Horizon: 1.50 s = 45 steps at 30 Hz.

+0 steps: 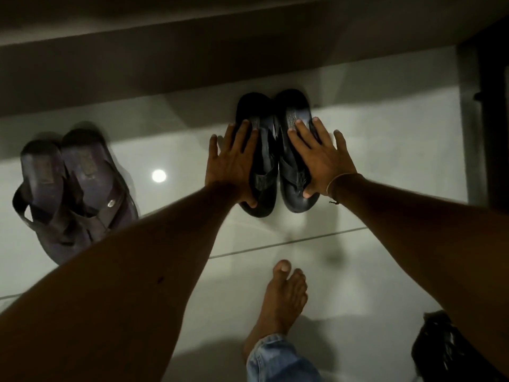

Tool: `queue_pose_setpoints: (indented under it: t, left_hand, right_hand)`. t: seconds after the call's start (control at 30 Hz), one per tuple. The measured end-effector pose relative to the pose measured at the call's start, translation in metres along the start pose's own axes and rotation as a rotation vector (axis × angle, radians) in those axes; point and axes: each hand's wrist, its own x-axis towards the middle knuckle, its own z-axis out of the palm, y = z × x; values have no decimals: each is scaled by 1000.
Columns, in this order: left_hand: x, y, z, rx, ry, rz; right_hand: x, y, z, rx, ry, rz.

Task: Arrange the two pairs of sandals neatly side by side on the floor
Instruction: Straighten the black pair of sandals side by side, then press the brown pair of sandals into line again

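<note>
A black pair of sandals stands together on the pale tiled floor (385,150), heels toward the wall: the left black sandal (263,164) and the right black sandal (292,106) touch side by side. My left hand (231,164) lies flat against the left one's outer edge, fingers spread, thumb at its near tip. Over the right one my right hand (322,158) is spread flat, thumb at its near end. A dark purple-brown pair of sandals (74,183) stands blurred at the far left, close together, a wide gap from the black pair.
A dark step or skirting (165,64) runs along the back behind both pairs. A dark door frame (490,106) rises at the right. My bare foot (283,299) with a jeans cuff stands near the bottom middle. A black bag (446,351) lies at the bottom right.
</note>
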Motion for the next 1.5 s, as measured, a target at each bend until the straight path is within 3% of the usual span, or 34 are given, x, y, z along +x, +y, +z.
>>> queue_pose_setpoints:
  t: [0.33, 0.47, 0.6, 0.83, 1.0, 1.23, 1.5]
  left_hand:
    - [0, 9, 1, 9, 2, -38]
    - [-23, -13, 0, -16, 47, 4]
    - [-92, -78, 8, -35, 78, -31]
    - [-229, -258, 34, -83, 152, -182]
    - [-247, -350, 44, -87, 93, -222]
    - [-203, -374, 64, 91, 41, -159]
    - [-206, -374, 87, 9, 97, -167]
  right_hand:
    - [2, -1, -1, -25, 0, 0]
    - [-14, -14, -11, -26, 99, 54]
    - [-39, -72, -23, -116, 277, 11]
    - [-42, -274, -40, 20, 129, -162]
    - [-3, -364, -49, 40, 120, -261]
    - [38, -406, -44, -109, 80, -234]
    - [33, -416, -36, -107, 79, -196]
